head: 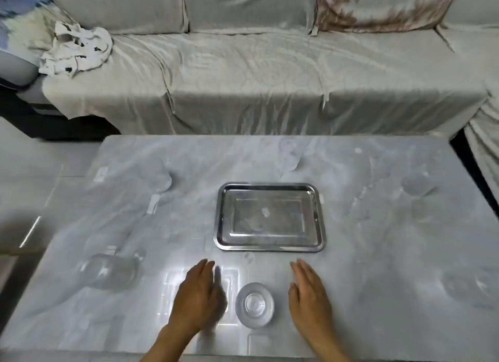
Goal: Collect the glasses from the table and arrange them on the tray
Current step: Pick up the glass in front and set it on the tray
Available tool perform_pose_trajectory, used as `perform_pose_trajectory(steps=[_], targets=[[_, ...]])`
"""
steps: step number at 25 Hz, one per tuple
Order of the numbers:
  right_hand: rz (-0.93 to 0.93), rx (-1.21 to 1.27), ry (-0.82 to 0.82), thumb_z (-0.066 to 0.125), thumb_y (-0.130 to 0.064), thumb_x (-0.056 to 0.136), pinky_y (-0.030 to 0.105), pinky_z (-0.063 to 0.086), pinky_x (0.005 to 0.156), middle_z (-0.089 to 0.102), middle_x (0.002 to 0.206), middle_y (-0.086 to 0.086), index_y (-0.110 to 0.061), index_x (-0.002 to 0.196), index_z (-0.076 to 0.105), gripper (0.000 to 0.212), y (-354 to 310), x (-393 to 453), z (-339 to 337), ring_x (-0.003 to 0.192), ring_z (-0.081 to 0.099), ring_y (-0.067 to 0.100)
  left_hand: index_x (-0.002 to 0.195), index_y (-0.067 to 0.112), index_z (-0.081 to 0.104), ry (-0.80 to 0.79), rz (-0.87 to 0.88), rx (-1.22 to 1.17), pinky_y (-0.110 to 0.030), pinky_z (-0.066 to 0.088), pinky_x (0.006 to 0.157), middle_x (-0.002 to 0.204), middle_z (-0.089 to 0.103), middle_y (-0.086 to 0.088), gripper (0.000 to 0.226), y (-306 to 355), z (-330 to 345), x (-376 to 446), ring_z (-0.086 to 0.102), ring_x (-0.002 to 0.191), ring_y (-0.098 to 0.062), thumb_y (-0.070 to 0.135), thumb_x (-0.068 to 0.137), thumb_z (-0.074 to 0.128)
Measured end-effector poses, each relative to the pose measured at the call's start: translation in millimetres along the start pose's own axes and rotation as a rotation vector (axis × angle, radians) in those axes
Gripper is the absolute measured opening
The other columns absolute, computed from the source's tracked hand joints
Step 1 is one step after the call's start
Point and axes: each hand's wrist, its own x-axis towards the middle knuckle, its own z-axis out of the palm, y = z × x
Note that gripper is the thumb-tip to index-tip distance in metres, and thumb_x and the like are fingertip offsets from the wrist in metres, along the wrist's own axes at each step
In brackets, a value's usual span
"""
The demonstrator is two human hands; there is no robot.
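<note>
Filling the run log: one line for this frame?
stage: pre-grasp | left hand: open, flat on table | right hand: open | nearest glass: upright between hands, untouched | tray: empty

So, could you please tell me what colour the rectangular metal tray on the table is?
The rectangular metal tray is shiny silver, reflective like stainless steel; the head view shows it.

Shiny metal tray (pixel 270 247), glossy marble table (pixel 378 253)

Soft, even light from overhead; a bright glare patch sits on the glossy table (pixel 351 253) near its front edge. Shadows are faint. The whole picture is smeared and soft (clear glasses nearly vanish), and straight lines bow toward the frame's corners.
</note>
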Motion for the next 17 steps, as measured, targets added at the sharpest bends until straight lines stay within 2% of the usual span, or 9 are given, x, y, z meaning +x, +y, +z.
perform_pose_trajectory(steps=[2, 3, 5, 7, 9, 11, 14, 17], targets=[[-0.103, -0.099, 0.072, 0.057, -0.007, 0.089, 0.032, 0.023, 0.11, 0.049, 0.143, 0.016, -0.002, 0.131, 0.055, 0.043, 25, -3, 31, 0.133, 0.044, 0.036, 0.146, 0.011, 0.034, 0.077, 0.051, 0.054, -0.037, 0.016, 0.117, 0.158, 0.026, -0.008, 0.053, -13, 46, 3, 0.018, 0.147, -0.025, 0.031, 0.096, 0.038], [-0.145, -0.155, 0.084, 0.053, -0.016, 0.09, 0.034, 0.021, 0.11, 0.048, 0.143, 0.016, -0.001, 0.132, 0.054, 0.045, 36, -1, 45, 0.133, 0.043, 0.037, 0.15, 0.014, 0.021, 0.114, 0.069, 0.081, -0.035, 0.003, 0.119, 0.161, 0.01, -0.004, 0.057, -20, 65, 5, 0.002, 0.149, -0.02, 0.032, 0.097, 0.032], [-0.211, -0.264, 0.082, 0.04, -0.036, 0.091, 0.038, 0.017, 0.11, 0.043, 0.148, 0.014, -0.004, 0.137, 0.049, 0.057, 51, -3, 63, 0.136, 0.038, 0.033, 0.151, 0.02, 0.007, 0.191, 0.104, 0.132, -0.033, -0.009, 0.118, 0.159, -0.005, 0.003, 0.06, -34, 96, 4, -0.013, 0.147, -0.014, 0.04, 0.095, 0.015], [-0.242, -0.335, 0.146, 0.031, -0.046, 0.093, 0.039, 0.014, 0.112, 0.03, 0.154, 0.008, -0.009, 0.145, 0.037, 0.064, 61, -5, 78, 0.143, 0.026, 0.027, 0.151, 0.022, 0.001, 0.239, 0.134, 0.198, -0.032, -0.009, 0.118, 0.157, -0.011, 0.007, 0.063, -46, 112, 1, -0.017, 0.146, -0.011, 0.044, 0.092, 0.005], [-0.228, -0.411, 0.177, 0.016, -0.053, 0.094, 0.034, 0.001, 0.116, 0.007, 0.159, 0.001, -0.013, 0.151, 0.014, 0.07, 70, 0, 87, 0.147, 0.001, 0.019, 0.15, 0.021, -0.002, 0.257, 0.139, 0.224, -0.032, -0.009, 0.119, 0.156, -0.013, 0.007, 0.063, -50, 118, 8, -0.017, 0.146, -0.011, 0.045, 0.092, 0.003], [-0.201, -0.43, 0.162, 0.002, -0.057, 0.092, 0.03, -0.013, 0.116, -0.014, 0.157, -0.004, -0.017, 0.15, -0.007, 0.071, 73, -1, 91, 0.143, -0.02, 0.011, 0.151, 0.019, -0.004, 0.25, 0.152, 0.262, -0.036, -0.009, 0.118, 0.158, -0.013, 0.002, 0.062, -51, 123, 5, -0.015, 0.146, -0.015, 0.043, 0.095, 0.007], [-0.194, -0.407, 0.081, 0.007, -0.051, 0.096, 0.034, -0.012, 0.116, -0.014, 0.16, -0.001, -0.017, 0.151, -0.006, 0.067, 67, -22, 90, 0.145, -0.017, 0.013, 0.15, 0.017, -0.008, 0.081, 0.168, 0.293, -0.038, -0.01, 0.118, 0.16, -0.015, -0.002, 0.061, -54, 116, -14, -0.018, 0.146, -0.018, 0.044, 0.099, 0.012], [-0.181, -0.398, 0.019, 0.01, -0.046, 0.098, 0.036, -0.012, 0.117, -0.012, 0.162, 0.003, -0.016, 0.152, -0.007, 0.064, 62, -41, 80, 0.146, -0.015, 0.018, 0.151, 0.016, -0.005, 0.009, 0.161, 0.309, -0.04, -0.005, 0.119, 0.162, -0.012, -0.006, 0.063, -47, 106, -32, -0.013, 0.147, -0.021, 0.045, 0.099, 0.015]])
